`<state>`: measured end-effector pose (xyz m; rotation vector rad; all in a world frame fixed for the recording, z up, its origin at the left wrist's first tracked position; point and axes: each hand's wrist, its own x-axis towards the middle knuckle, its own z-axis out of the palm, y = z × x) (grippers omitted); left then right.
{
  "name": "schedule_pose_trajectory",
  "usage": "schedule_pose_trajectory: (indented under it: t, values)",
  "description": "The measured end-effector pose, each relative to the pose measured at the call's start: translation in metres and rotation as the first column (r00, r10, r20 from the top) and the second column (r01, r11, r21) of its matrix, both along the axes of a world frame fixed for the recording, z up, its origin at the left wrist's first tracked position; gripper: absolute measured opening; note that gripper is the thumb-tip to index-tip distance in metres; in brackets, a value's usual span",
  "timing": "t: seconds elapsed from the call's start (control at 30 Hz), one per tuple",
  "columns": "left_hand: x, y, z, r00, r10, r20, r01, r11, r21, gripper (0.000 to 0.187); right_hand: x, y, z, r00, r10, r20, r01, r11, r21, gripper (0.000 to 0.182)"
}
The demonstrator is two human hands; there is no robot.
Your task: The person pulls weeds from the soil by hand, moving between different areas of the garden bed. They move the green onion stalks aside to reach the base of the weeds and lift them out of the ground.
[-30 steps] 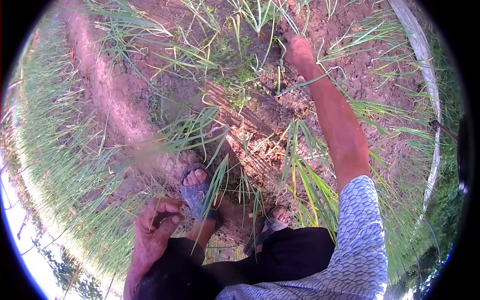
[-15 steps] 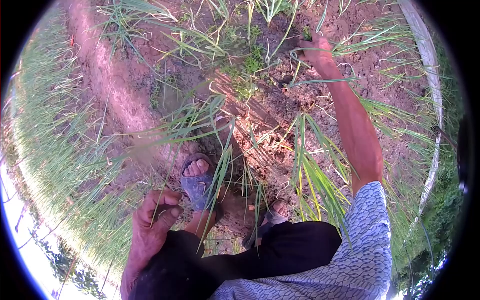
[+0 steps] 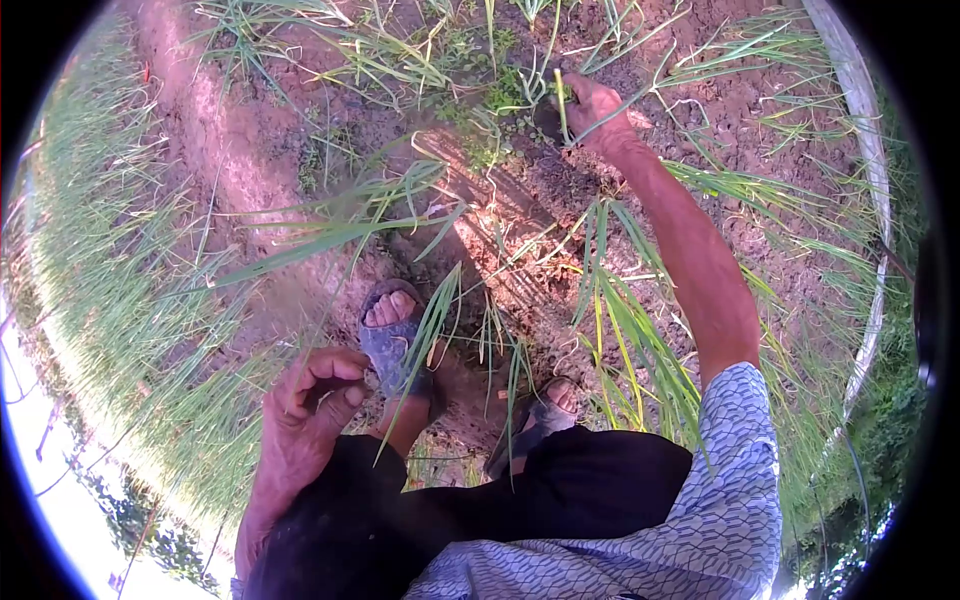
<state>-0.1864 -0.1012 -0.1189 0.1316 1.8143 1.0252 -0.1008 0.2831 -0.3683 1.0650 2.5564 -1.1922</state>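
Observation:
My right hand (image 3: 597,112) reaches down to the soil at the upper middle, beside low leafy weeds (image 3: 508,95). Its fingers are bent together, with a bit of green at their tips that is too small to name. A green onion leaf (image 3: 610,118) crosses in front of this hand. My left hand (image 3: 318,400) hangs by my left knee, fingers curled and thumb close to the index finger. Whatever its palm may contain is hidden. Green onion plants (image 3: 640,330) with long, partly yellowed leaves stand between my arms and feet.
My sandalled feet (image 3: 392,335) are planted on the bare soil among the onion plants. Dense green rows (image 3: 110,300) grow along the left. A pale strip (image 3: 866,150) borders the plot on the right, with darker foliage beyond it.
My right hand has moved left and slightly toward me, closer to the leafy weeds. The left hand has risen a little, still curled. Some onion leaves have shifted.

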Motion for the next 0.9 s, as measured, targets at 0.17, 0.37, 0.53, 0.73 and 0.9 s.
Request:
schedule_pose_trajectory:
  t: [0.17, 0.37, 0.53, 0.73, 0.9]
  values:
    - [0.000, -0.002, 0.000, 0.999, 0.039, 0.022, -0.038, 0.998, -0.040, 0.017, 0.013, 0.000, 0.004, 0.900, 0.434, 0.038, -0.436, 0.895, 0.091, 0.035]
    - [-0.001, 0.000, 0.001, 1.000, -0.016, 0.007, 0.016, 1.000, -0.003, 0.018, 0.003, -0.013, -0.020, 0.831, 0.529, 0.173, -0.555, 0.763, 0.332, 0.027]
    - [-0.001, -0.005, -0.001, 0.999, 0.047, 0.012, -0.047, 0.999, -0.006, 0.016, 0.008, -0.004, 0.004, 0.999, 0.036, 0.032, -0.041, 0.987, 0.155, 0.029]
    - [-0.004, -0.007, -0.002, 0.999, -0.003, 0.035, 0.002, 1.000, 0.010, 0.019, -0.014, -0.003, -0.016, 0.982, 0.133, -0.130, -0.090, 0.951, 0.297, 0.036]
    - [-0.006, -0.011, -0.002, 1.000, -0.003, 0.023, 0.003, 1.000, 0.012, 0.020, -0.035, 0.009, -0.026, 0.972, 0.222, -0.083, -0.181, 0.921, 0.345, 0.042]
